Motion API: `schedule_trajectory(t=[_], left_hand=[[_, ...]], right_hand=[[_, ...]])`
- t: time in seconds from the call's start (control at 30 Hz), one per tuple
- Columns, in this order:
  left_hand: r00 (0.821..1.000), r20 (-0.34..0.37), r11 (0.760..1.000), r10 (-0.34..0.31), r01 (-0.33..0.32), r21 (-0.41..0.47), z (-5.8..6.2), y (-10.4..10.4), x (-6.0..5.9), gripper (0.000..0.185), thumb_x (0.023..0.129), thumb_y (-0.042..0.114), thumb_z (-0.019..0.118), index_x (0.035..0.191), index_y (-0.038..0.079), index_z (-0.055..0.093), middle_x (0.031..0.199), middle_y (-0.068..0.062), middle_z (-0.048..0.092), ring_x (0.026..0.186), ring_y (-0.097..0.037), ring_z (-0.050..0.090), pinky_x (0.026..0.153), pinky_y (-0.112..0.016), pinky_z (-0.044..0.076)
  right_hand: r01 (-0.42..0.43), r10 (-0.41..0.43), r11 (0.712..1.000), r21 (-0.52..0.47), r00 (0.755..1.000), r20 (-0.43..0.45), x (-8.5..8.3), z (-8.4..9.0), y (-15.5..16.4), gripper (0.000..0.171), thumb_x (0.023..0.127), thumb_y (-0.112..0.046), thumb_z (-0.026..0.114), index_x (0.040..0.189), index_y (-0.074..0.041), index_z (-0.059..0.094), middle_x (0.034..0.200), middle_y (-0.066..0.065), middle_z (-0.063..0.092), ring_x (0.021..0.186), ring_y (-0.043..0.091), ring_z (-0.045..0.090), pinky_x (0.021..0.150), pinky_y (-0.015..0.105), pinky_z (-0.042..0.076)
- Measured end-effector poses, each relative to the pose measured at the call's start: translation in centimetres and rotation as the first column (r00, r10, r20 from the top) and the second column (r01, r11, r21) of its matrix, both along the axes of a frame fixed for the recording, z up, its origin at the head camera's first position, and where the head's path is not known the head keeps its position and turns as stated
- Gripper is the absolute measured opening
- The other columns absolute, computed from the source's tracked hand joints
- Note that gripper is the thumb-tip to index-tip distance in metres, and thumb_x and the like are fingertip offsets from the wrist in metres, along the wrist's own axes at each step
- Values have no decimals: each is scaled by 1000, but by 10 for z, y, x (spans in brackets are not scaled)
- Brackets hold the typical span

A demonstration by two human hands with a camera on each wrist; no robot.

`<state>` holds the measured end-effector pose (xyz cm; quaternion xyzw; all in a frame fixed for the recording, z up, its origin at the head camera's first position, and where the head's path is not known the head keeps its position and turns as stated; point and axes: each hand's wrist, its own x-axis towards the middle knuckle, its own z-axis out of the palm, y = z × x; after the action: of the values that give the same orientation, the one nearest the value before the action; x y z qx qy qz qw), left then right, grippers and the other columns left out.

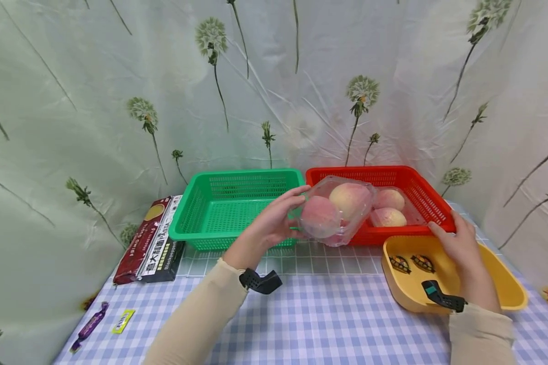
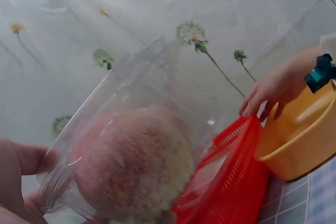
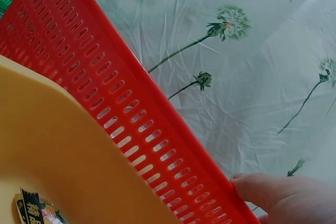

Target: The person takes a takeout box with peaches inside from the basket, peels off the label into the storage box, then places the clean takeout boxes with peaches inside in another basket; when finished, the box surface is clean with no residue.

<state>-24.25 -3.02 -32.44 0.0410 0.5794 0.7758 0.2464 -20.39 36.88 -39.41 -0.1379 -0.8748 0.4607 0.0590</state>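
My left hand (image 1: 276, 220) grips the left end of a clear plastic clamshell (image 2: 118, 85) of peaches (image 1: 320, 217), tilted in the air over the front left of the red basket (image 1: 333, 171). Thumb and fingers hold its edge in the left wrist view. My right hand (image 1: 461, 243) pinches the rim at the basket's near right corner; in the right wrist view only part of that hand (image 3: 291, 195) shows on the rim. Inside the red basket lies another clear pack with peaches (image 1: 389, 217), partly hidden by the held clamshell.
A green basket (image 1: 237, 235) stands left of the red one. Pasta boxes (image 1: 150, 238) lean at its left. A yellow bin (image 1: 406, 299) with small dark-labelled packets (image 1: 422, 262) sits below my right arm. Purple (image 1: 90, 325) and yellow (image 1: 124, 321) wrapped sweets lie front left.
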Motion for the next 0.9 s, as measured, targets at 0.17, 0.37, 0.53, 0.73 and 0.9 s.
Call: schedule_trajectory(t=[0.17,0.37,0.53,0.73,0.9], left_hand=[[998,-31,996,61,-63,-57,8,24,-13,45,104,31,52,148,36,46,153,-7,42,136,-48,42,102,-67,45],[985,-107,972,134,-152,-178,6,54,-25,43,104,31,49,147,35,49,152,-5,46,134,-35,45,98,-64,49],[959,-189,915,213,-264,-306,0,84,-32,40,102,32,53,142,36,55,147,-2,54,131,-27,51,100,-57,51],[899,-363,777,246,-407,-480,-5,114,-35,35,103,29,52,136,32,62,143,-2,56,135,-19,44,105,-40,49],[882,-436,701,176,-424,-574,-16,127,-36,34,102,27,52,135,28,61,132,-6,51,122,-18,44,99,-36,50]], right_hand=[[-1,1,1000,-2,1000,3,-1,-1,0,84,102,-48,41,159,-6,-6,159,38,-9,137,61,13,111,76,22],[0,-1,1000,7,1000,16,1,-2,-1,84,103,-47,41,159,-6,-7,159,38,-7,136,60,15,109,76,25],[33,-33,999,9,999,0,0,-5,-3,83,103,-46,41,159,-7,-4,159,38,-3,136,58,19,110,72,30],[58,-58,998,8,998,2,0,-6,-5,85,102,-49,43,160,-10,-5,160,36,-2,136,57,22,109,71,33],[55,-55,998,-4,998,-3,1,-6,-7,87,101,-51,44,160,-12,-6,161,34,-4,137,57,21,109,71,33]])
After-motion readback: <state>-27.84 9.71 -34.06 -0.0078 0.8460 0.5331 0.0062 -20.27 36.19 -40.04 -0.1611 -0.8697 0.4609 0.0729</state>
